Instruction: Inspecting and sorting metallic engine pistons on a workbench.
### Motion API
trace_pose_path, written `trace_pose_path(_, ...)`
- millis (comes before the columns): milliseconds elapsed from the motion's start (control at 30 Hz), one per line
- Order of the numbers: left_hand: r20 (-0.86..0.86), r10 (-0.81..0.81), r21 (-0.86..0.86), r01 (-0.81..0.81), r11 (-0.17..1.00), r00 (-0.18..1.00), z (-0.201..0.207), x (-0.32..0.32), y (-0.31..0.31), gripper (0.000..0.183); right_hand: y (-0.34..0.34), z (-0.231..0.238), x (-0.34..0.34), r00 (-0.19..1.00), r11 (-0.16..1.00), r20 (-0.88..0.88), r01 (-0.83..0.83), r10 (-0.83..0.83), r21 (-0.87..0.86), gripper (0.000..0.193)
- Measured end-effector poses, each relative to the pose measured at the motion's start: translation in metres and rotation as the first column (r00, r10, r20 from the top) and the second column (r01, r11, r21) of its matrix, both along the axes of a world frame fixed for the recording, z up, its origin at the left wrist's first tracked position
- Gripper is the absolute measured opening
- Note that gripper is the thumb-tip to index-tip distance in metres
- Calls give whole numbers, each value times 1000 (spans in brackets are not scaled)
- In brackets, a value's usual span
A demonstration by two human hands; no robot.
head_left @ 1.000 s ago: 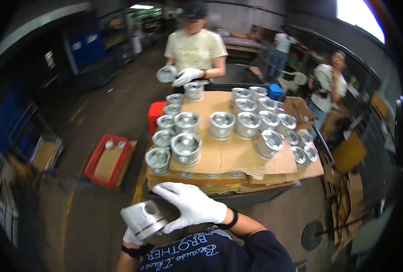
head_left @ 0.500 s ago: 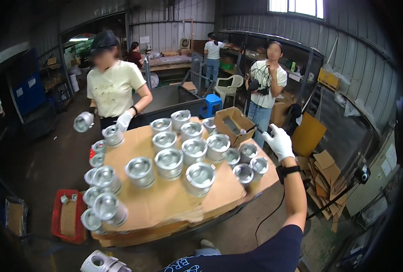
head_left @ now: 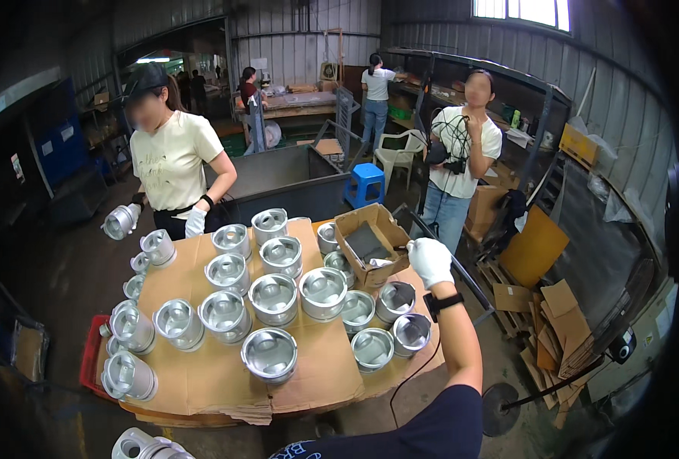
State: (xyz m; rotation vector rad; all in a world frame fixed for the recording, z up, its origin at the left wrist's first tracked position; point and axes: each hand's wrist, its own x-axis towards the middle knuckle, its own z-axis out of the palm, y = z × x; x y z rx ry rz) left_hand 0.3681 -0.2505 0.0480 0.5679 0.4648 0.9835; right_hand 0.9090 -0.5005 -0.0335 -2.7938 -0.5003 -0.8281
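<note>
My right hand (head_left: 431,264), in a white glove, is at the right rim of a small open cardboard box (head_left: 352,262). Its curled fingers appear closed on the rim. A dark flat piece and a small pale item lie inside the box. Below the hand stand several metal pistons (head_left: 372,349) with shiny hollowed tops. More pistons (head_left: 269,356) are spread over the cardboard sheet (head_left: 202,386) on the table. At the lower edge a piston (head_left: 144,445) lies on its side, partly cut off. My left hand is out of the picture.
Across the table a co-worker (head_left: 175,157) holds a piston (head_left: 120,222). Another person (head_left: 462,161) stands beyond the box with black cables. A red crate (head_left: 93,359) sits at the table's left. Cardboard scraps (head_left: 557,321) and a thin stand (head_left: 553,389) are on the right.
My right hand has moved left and down to the box's rim, and its spread fingers have curled. The view has shifted right. The co-worker's gloved hand has left the piston on the table.
</note>
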Motion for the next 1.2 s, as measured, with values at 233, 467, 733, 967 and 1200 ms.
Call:
trace_pose_path(233,493,162,-637,228,737,855,-13,-9,-5,12,6,95,-211,615,474,251,-758,747,448,11)
trace_pose_path(467,366,-113,152,60,987,924,-77,-38,41,37,133,-29,-415,167,115,129,-933,977,340,32)
trace_pose_path(733,109,300,-31,-298,954,948,-140,-177,82,32,182,-42,-541,79,65,22,-926,997,372,30)
trace_pose_path(967,181,88,56,-100,993,979,-222,-289,146,24,209,-45,-616,-16,59,-200,-930,980,363,30)
trace_pose_path(1200,-338,454,366,-329,871,825,-290,-328,154,39,244,-39,-655,-133,-9,-284,-917,949,399,35)
